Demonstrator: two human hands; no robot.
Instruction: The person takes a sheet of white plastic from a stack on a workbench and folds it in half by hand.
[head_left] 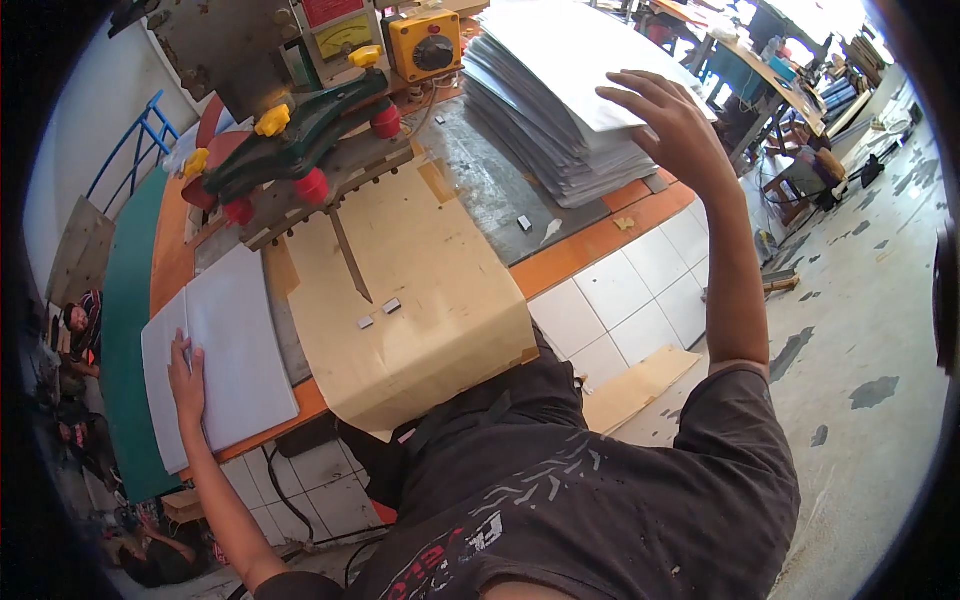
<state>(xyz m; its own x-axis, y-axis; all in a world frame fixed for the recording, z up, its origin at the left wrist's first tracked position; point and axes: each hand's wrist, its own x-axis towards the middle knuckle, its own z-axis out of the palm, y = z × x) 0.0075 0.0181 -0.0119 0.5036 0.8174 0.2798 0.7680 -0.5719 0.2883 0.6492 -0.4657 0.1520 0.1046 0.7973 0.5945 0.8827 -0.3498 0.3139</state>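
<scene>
My left hand (187, 378) lies on a low stack of white sheets (232, 362) at the left of the workbench, its fingers stretched out. At the upper right, my right hand (665, 125) is over the near right edge of a tall, uneven pile of white sheets (560, 70). Its fingers are spread and slightly bent; whether the fingertips touch the top sheet I cannot tell. Between the two stacks, a tan board (410, 290) hangs over the bench's front edge. A thin brown strip (349, 255) and two small pale blocks (392, 306) lie on it.
Behind the board stands a machine with a dark green arm (300, 145), red round feet and yellow knobs. A yellow control box (426, 46) with a black dial stands beside it. Another small block (524, 223) lies on the grey metal plate. Other people (85, 335) are at the far left.
</scene>
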